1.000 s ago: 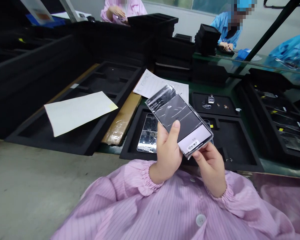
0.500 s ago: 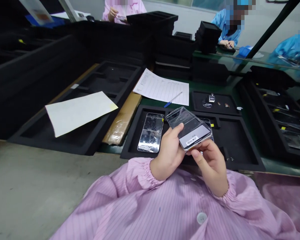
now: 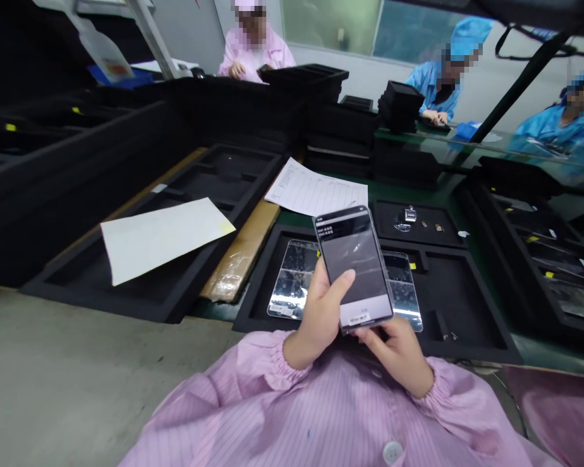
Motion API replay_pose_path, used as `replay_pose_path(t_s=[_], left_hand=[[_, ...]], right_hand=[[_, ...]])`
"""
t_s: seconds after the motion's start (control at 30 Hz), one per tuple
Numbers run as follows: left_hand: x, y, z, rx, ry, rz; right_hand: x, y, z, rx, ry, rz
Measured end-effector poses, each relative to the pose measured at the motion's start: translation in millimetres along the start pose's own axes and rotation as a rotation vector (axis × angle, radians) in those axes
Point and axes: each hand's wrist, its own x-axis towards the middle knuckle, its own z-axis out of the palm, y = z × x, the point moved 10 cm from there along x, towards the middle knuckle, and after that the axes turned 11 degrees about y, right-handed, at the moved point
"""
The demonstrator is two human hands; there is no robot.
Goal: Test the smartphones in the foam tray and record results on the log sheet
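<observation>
A dark-screened smartphone (image 3: 353, 269) in clear film, with a pale label strip at its lower end, stands nearly upright before me. My left hand (image 3: 321, 312) grips its left side, thumb across the screen. My right hand (image 3: 398, 353) holds its bottom edge. Beneath them, a black foam tray (image 3: 455, 305) holds two glass-fronted phone panels. One panel (image 3: 292, 279) lies left of my hands, and the other (image 3: 405, 288) lies partly hidden behind the held phone.
A printed form (image 3: 316, 188) lies beyond the tray, and a foam tray (image 3: 175, 175) with a white card (image 3: 163, 240) sits left. A small tray (image 3: 418, 220) holds metal parts. Foam trays stand stacked behind and right. Several co-workers (image 3: 253, 48) sit beyond.
The phone has turned from a flat, tilted pose to nearly upright, its screen facing me. My left hand has shifted along its side. The view has tipped slightly, showing more of the room.
</observation>
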Motion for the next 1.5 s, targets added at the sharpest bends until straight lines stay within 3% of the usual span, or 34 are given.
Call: replay_pose_path(t_s=[0.13,0.27,0.63,0.73,0.97,1.13,1.3,1.4,1.5], left_hand=[[-6,7,1.7,0.004,-0.094,0.075],[-13,14,6.9,-0.002,-0.161,0.135],[-13,12,6.5,-0.044,-0.15,0.121],[-6,28,-8.5,-0.075,-0.039,0.117],[22,76,-76.3,-0.167,0.287,0.124],[28,68,-111.5,-0.092,0.442,0.036],[31,42,-120.9,-0.023,0.377,-0.114],[32,37,-115.1,-0.027,0.304,-0.1],[30,38,-108.2,-0.002,0.241,-0.05]], right_hand=[[1,-16,2,0.068,-0.034,-0.113],[1,-21,2,0.11,-0.072,-0.14],[4,-19,1,0.131,-0.108,-0.118],[2,-16,1,0.113,-0.129,-0.106],[-1,-13,1,0.147,-0.171,-0.058],[-2,-11,5,0.112,-0.207,0.007],[0,-17,11,-0.003,-0.418,0.084],[2,-26,12,-0.112,-0.545,0.065],[10,-33,11,-0.172,-0.515,-0.001]])
